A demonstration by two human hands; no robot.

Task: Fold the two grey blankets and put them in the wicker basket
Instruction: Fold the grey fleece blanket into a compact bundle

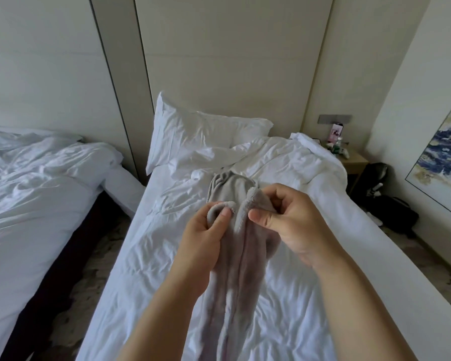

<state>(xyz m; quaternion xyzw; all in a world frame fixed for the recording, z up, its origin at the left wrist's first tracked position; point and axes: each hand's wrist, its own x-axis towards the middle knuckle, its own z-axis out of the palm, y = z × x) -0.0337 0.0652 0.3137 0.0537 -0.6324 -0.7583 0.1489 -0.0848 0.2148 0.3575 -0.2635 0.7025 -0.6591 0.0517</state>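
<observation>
Head, blanket (236,272) in left grip (206,238), right grip (289,225)

I see blanket (236,267) centre frame over bed (146,269), left hand (203,238) and right hand (292,225) on its top; pillow (193,131) behind, upper centre; second bed (37,194) left; nightstand (354,161) upper right; painting (443,152) right edge.

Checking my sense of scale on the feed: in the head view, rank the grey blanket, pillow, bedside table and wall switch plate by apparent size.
1. The grey blanket and pillow: too alike to rank; the blanket is nearer, partly behind the left hand and right hand.
2. Bedside table.
3. Wall switch plate.
</observation>
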